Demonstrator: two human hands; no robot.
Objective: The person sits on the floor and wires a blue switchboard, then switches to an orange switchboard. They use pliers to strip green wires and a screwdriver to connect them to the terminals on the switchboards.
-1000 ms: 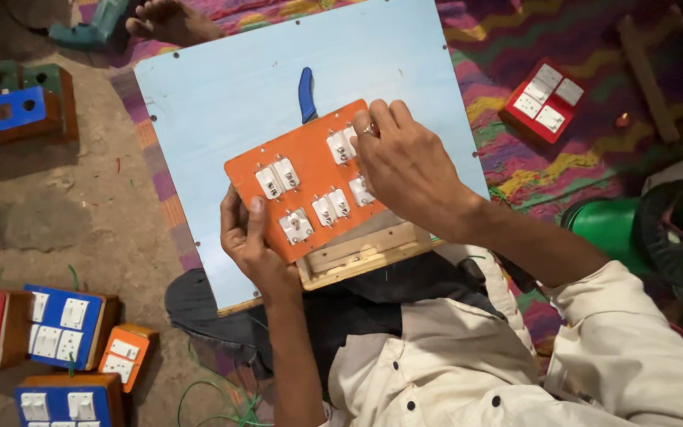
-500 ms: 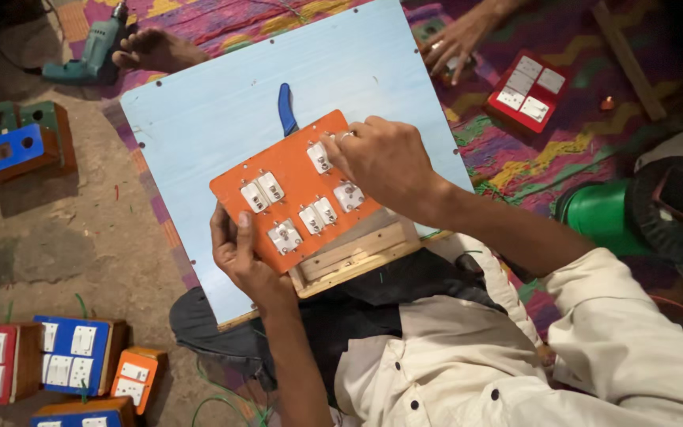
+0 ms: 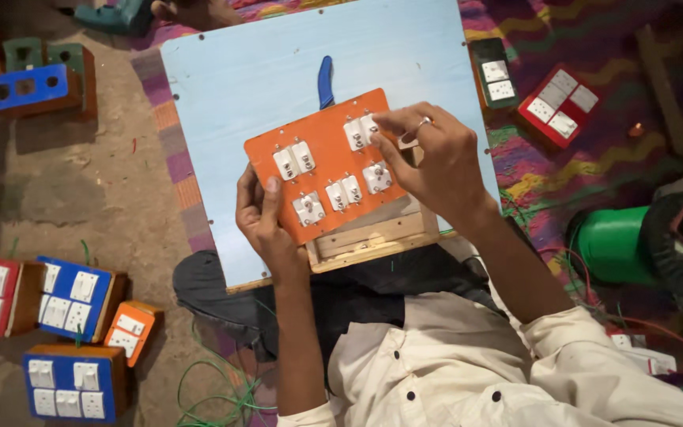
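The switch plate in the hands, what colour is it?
Orange, with white switches; the plate shows best in the head view.

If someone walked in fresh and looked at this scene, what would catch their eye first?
Most striking is the orange switch panel with white switches, lying at the centre over a wooden box on a pale blue board. The left hand grips its lower left edge, while the right hand pinches at its upper right corner. Blue switch boxes sit on the ground at lower left.
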